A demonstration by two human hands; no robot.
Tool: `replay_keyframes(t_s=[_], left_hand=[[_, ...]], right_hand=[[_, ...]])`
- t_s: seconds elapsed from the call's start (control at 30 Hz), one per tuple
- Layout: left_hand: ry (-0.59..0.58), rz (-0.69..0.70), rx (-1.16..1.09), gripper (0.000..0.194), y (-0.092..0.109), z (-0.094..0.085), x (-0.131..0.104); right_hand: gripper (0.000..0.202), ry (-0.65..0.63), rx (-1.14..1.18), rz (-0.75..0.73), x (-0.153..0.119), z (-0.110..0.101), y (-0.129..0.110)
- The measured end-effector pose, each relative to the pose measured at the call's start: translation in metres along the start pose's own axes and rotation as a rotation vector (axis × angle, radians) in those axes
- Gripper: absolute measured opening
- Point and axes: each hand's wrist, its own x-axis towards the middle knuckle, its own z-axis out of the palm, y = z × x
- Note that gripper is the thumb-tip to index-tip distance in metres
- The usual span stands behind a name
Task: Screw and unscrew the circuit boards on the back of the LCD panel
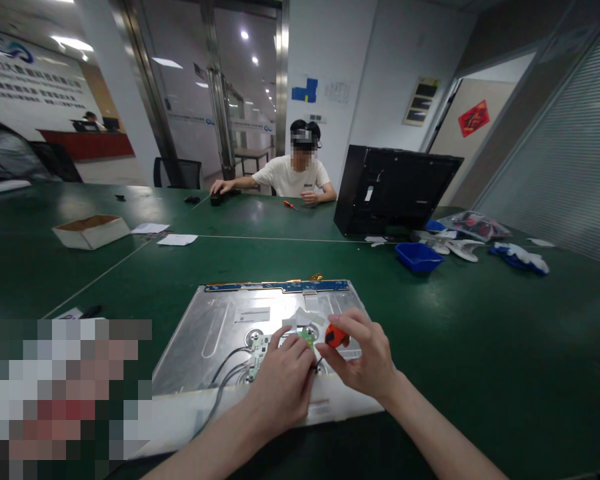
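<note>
A silver metal panel (220,320) with a blue circuit strip (280,287) along its far edge lies before me on the green table. My left hand (287,373) rests over a green circuit board (259,353) near the panel's middle, its fingers bent together; whatever they hold, if anything, is hidden. In my right hand (363,353) is an orange and black screwdriver handle (335,335), pinched between thumb and fingers. A dark shaft shows below the handle, close to my left hand. Dark cables (225,377) run from the board toward the panel's near edge.
Across the table (480,333) sits a person (297,177), near a red screwdriver (290,205). A black monitor (395,190) stands at the back right, behind a blue tray (419,257) and gloves (520,258). An open box (91,233) and papers (177,239) lie at the left.
</note>
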Motion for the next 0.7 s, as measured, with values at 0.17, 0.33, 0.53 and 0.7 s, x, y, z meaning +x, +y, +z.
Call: replay_keyframes(t_s=[0.17,0.33,0.53,0.7], left_hand=[[0.002,-0.005,0.005,0.011,0.0000,0.0006,-0.0004],[-0.014,-0.001,0.025,0.008,0.0001,-0.0002,0.0007],[-0.012,0.001,0.023,0.011,-0.0001,0.0008,0.0005],[-0.003,0.003,0.023,0.011,-0.0012,0.0019,-0.0002]], right_hand=[[0.041,-0.035,0.020,0.011,0.0025,-0.0037,-0.0001],[0.048,-0.077,0.135,0.023,0.0034,-0.0071,-0.0023],[0.046,-0.009,0.073,-0.003,0.0030,-0.0042,-0.0034],[0.040,0.009,-0.017,-0.010,0.0022,-0.0028,-0.0027]])
